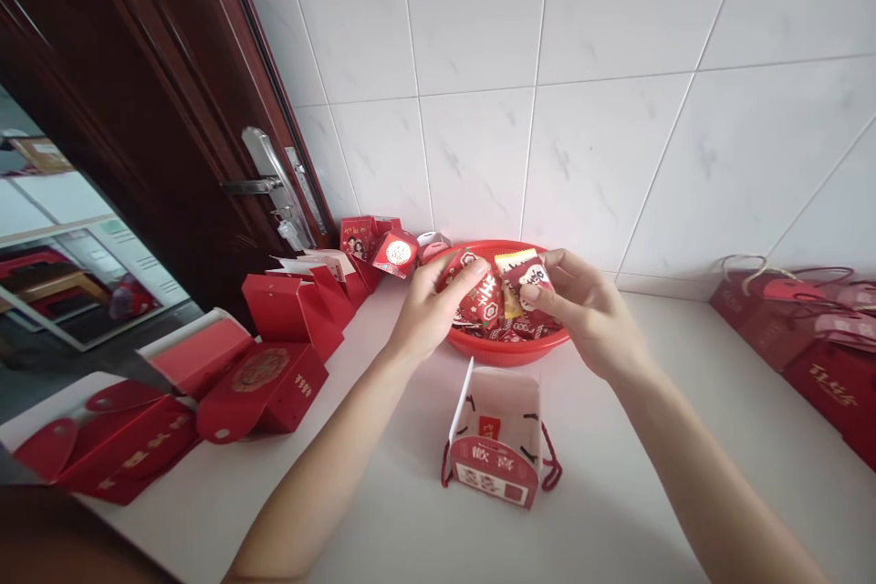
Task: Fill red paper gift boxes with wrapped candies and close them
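My left hand (pixel 431 301) is closed on a red candy packet (pixel 477 290) with white lettering, its thumb lying across the front. In my right hand (pixel 581 310) are a dark red candy packet (pixel 532 281) and, behind it, a yellow one (pixel 510 266). Both hands are over a red plastic basket (pixel 506 354) that holds more wrapped candies (pixel 524 328). Nearer to me stands an open red-and-white gift box (pixel 496 470) with dark red cord handles. A small red item (pixel 489 428) lies inside it.
Several red boxes (pixel 264 383) line the counter's left side, some open. Small boxes (pixel 395 253) stand by the tiled wall, left of the basket. Red gift bags (pixel 821 356) are at the right. A brown door (pixel 157 73) with a metal handle (pixel 264 182) is at the left.
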{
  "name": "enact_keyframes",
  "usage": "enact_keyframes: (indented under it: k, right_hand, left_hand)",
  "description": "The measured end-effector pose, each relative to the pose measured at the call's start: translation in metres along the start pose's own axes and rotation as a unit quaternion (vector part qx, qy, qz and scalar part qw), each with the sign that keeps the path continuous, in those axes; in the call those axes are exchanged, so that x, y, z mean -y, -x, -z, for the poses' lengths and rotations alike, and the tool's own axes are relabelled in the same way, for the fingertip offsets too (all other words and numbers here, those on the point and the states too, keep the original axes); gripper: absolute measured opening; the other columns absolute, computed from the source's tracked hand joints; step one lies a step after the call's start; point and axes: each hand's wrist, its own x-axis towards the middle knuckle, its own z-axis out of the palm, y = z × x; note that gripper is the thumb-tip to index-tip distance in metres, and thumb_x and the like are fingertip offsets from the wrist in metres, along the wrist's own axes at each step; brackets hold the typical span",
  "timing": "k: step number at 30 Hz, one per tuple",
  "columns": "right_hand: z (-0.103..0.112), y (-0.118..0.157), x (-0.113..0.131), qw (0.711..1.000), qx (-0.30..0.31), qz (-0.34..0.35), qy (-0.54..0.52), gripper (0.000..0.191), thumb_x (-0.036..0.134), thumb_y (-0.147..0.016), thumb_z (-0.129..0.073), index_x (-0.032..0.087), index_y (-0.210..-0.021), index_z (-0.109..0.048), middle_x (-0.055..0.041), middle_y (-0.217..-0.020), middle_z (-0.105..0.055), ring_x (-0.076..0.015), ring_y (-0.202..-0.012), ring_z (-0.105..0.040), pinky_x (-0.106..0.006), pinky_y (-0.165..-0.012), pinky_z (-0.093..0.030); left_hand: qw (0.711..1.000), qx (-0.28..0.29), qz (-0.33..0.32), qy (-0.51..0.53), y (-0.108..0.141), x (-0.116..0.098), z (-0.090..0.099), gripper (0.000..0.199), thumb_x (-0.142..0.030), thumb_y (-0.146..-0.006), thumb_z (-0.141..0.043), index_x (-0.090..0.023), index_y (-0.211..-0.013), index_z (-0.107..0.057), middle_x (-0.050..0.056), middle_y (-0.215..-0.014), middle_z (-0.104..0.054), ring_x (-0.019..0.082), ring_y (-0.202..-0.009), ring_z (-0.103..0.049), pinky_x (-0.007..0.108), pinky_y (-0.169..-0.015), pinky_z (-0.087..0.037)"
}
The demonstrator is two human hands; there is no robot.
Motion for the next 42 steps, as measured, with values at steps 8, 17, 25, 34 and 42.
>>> enact_keyframes:
  k: [8,17,25,34,42]
  right_hand:
    - [-0.004,0.0,0.003,0.999,0.026,0.005,0.026,0.03,0.041,-0.076,-0.082,0.023,-0.097,-0.071,-0.0058,-0.099,-0.074,-0.0209,-0.084,-0.07,-0.037,-0.078,-0.059]
    - [-0.001,0.001,0.006,0.992,0.011,0.043,0.118,0.032,0.041,-0.074,-0.084,0.022,-0.096,-0.07,-0.005,-0.092,-0.073,-0.019,-0.075,-0.069,-0.03,-0.062,-0.059]
    - [0.006,0.004,0.011,0.984,0.027,0.062,0.167,0.027,0.039,-0.077,-0.081,0.02,-0.087,-0.065,-0.0043,-0.085,-0.07,-0.0178,-0.072,-0.068,-0.031,-0.064,-0.058]
    - [0.006,0.004,0.01,0.989,-0.005,0.054,0.136,0.036,0.042,-0.074,-0.083,0.02,-0.082,-0.055,-0.0019,-0.077,-0.065,-0.0162,-0.069,-0.064,-0.031,-0.064,-0.057]
    - [0.005,0.01,0.019,0.989,0.044,0.043,0.134,0.029,0.039,-0.08,-0.078,0.019,-0.093,-0.06,-0.0046,-0.085,-0.069,-0.018,-0.077,-0.067,-0.033,-0.071,-0.057]
  left_hand:
    - [0.997,0.04,-0.033,-0.066,0.004,-0.006,-0.005,0.026,-0.043,-0.084,-0.074,-0.02,-0.098,-0.074,0.003,-0.093,-0.076,0.019,-0.089,-0.071,0.029,-0.08,-0.059]
    - [0.995,0.003,-0.046,-0.09,0.007,-0.012,-0.003,0.024,-0.041,-0.081,-0.076,-0.02,-0.093,-0.076,0.003,-0.089,-0.076,0.02,-0.086,-0.071,0.03,-0.075,-0.059]
    - [0.998,-0.002,-0.03,-0.055,0.007,-0.011,0.001,0.026,-0.042,-0.08,-0.077,-0.019,-0.092,-0.074,0.002,-0.083,-0.074,0.018,-0.078,-0.069,0.029,-0.071,-0.056]
    - [0.955,0.038,-0.14,-0.258,0.008,-0.02,0.006,0.018,-0.025,-0.086,-0.066,-0.02,-0.102,-0.072,0.004,-0.107,-0.075,0.021,-0.104,-0.068,0.033,-0.095,-0.053]
    - [0.922,0.16,-0.096,-0.339,0.013,-0.027,0.008,0.019,-0.018,-0.09,-0.057,-0.021,-0.095,-0.075,0.001,-0.089,-0.077,0.017,-0.083,-0.071,0.03,-0.077,-0.056]
